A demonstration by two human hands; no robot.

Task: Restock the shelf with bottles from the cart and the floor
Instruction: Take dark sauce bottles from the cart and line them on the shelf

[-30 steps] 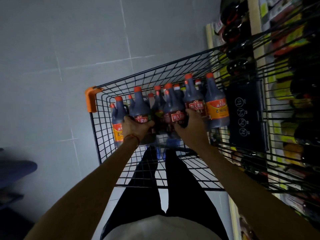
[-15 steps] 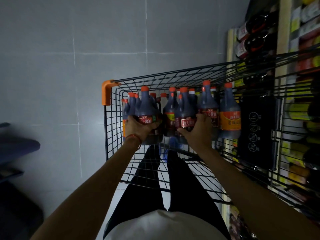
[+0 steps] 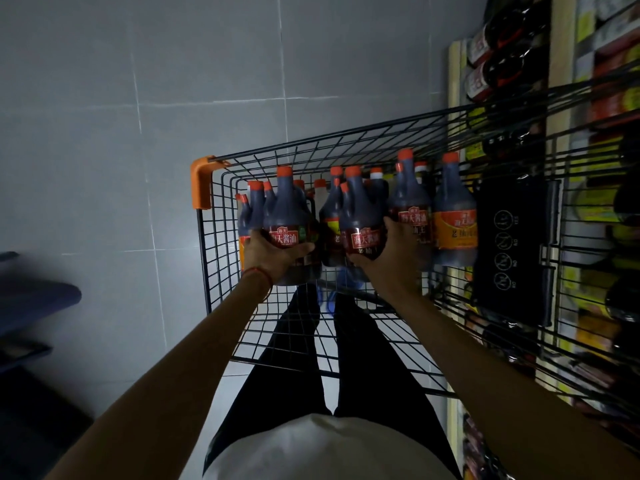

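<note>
Black wire mesh forms the shopping cart (image 3: 221, 271), its rim capped by an orange plastic corner guard (image 3: 201, 183) beyond and left of the left fingers. The left hand (image 3: 268, 252), a red string bracelet (image 3: 258, 273) at its wrist, wraps its fingers round the lower body of a dark jug-shaped plastic bottle with an orange-red cap (image 3: 285, 216); its red label reads 海天酱油. The right hand (image 3: 391, 258) clasps a second dark bottle of the same shape (image 3: 362, 216), red label showing 海天 and, lower down, 老抽. Both held bottles stand upright in the crowded cluster at the cart's far end, caps rising beyond the fingertips. Right of the right fingers stands an orange-labelled dark bottle (image 3: 453, 216), its writing blurred, then a black flap panel (image 3: 512, 251) with white pictograms marked YES and NO. Wire floor shows on the wrist side of both hands. The cart's right wall runs close along a pale wooden shelf (image 3: 557, 98) stocked with dark bottles. Grey tiled floor (image 3: 104, 133) spreads left of the left fingers.
</note>
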